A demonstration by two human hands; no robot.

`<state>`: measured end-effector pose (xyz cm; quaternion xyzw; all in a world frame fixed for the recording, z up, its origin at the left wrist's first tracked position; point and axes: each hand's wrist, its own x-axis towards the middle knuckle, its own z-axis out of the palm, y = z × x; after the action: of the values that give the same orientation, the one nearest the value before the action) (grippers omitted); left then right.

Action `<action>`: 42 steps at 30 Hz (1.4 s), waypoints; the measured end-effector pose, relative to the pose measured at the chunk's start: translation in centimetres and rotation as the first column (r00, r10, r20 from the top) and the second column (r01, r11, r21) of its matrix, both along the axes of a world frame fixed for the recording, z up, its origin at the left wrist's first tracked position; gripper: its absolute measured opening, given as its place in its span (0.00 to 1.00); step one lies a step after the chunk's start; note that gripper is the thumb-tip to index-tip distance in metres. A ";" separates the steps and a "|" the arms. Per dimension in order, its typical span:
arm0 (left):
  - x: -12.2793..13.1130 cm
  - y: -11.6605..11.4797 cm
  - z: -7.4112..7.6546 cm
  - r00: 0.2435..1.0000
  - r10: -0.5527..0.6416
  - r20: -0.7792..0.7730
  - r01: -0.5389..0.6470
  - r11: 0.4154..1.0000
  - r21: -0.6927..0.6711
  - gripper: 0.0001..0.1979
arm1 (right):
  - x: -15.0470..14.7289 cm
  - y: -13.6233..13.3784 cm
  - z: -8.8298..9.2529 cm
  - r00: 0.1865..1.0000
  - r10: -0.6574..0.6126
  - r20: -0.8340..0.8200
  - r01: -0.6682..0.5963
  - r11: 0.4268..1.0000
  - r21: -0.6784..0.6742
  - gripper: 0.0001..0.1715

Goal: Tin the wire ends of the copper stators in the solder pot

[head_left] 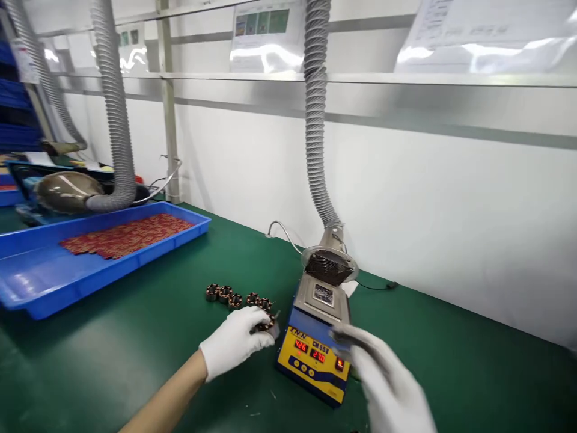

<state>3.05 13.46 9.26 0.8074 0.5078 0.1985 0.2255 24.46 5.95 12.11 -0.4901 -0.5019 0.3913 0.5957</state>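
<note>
My left hand, in a white glove, has its thumb and fingers closed around a small motor stator with copper windings. Beside it on the green table, several more stators stand in a short row. To the right is a blue and yellow solder pot with lit red digits and a square metal bath on top. My right hand, also gloved, hovers over the right side of the pot's front panel. Its fingers point left and are smeared by motion, so I cannot make out whether they hold anything.
A fume extraction hose with a round hood hangs right behind the bath. At the left lies a blue tray with a sheet of red-brown pieces. Another hose reaches down behind the tray. A white wall closes off the back.
</note>
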 end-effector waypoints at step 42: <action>5.7 -3.5 5.3 0.697 -0.466 0.545 0.181 0.850 0.495 0.14 | -2.3 0.4 0.2 0.735 0.256 -0.627 -0.276 0.959 0.069 0.20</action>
<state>8.80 9.93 14.54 0.7942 0.1917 0.5210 0.2470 22.15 6.34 12.34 -0.2625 -0.3326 0.6206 0.6598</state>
